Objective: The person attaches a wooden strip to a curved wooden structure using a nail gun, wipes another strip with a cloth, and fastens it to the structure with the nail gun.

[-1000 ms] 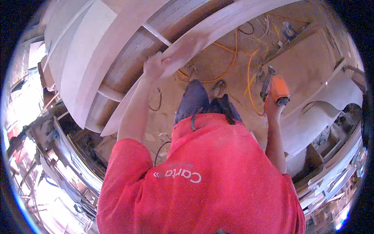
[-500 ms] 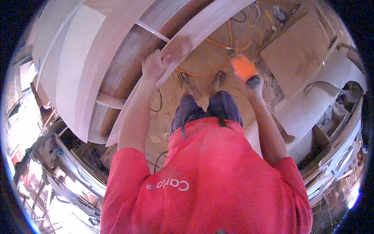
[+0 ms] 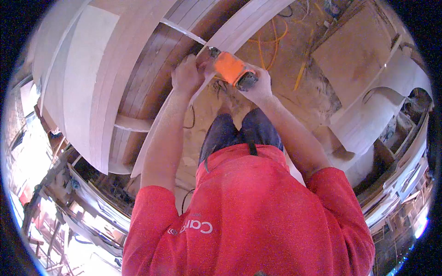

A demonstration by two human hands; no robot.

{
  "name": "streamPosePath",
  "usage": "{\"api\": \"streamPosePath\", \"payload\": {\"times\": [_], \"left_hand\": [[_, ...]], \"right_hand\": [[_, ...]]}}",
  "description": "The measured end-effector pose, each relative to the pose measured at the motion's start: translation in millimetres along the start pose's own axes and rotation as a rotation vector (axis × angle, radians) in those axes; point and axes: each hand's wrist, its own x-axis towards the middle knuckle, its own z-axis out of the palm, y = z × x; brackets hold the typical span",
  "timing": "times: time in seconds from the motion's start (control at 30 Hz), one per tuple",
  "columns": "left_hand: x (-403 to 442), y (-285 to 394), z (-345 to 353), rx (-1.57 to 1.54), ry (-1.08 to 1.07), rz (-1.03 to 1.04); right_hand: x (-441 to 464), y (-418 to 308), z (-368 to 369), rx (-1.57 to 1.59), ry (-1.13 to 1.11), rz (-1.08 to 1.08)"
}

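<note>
My right hand (image 3: 259,87) is wrapped round an orange angle grinder (image 3: 230,67) by its body, near the black rear end. The tool's dark head lies over the curved wooden plank (image 3: 244,30), just right of my left hand (image 3: 188,76). Whether its disc touches the wood I cannot tell. The fingers of my left hand are curled over the edge of that same plank, which runs past my legs and belongs to a boat-like wooden structure (image 3: 99,69).
A white crosspiece (image 3: 184,32) spans the structure's inside. An orange hose or cord (image 3: 276,43) loops over the dusty floor beyond my feet. Plywood sheets (image 3: 357,60) lie at the right, with a curled sheet (image 3: 377,110) beside them. Scrap wood (image 3: 64,193) is piled behind at left.
My right hand has swung the angle grinder left, from out over the floor to the plank beside my left hand. My left hand keeps its place on the plank edge.
</note>
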Motion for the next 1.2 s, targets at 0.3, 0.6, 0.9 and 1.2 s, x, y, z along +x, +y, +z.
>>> {"api": "streamPosePath", "payload": {"times": [0.3,0.6,0.9,1.2], "left_hand": [[2.9,-0.5,1.7,-0.001,0.008,0.019],[0.3,0.1,0.2,-0.015,0.042,0.038],[2.7,-2.9,5.3,-0.002,0.040,0.042],[1.1,2.5,0.4,-0.034,0.038,-0.001]], "right_hand": [[8.4,10.9,2.3,0.158,0.007,-0.023],[9.8,2.6,-4.8,-0.044,-0.041,0.032],[9.5,31.1,6.5,0.470,-0.019,-0.057],[-10.3,15.6,-12.4,0.030,0.033,0.032]]}}
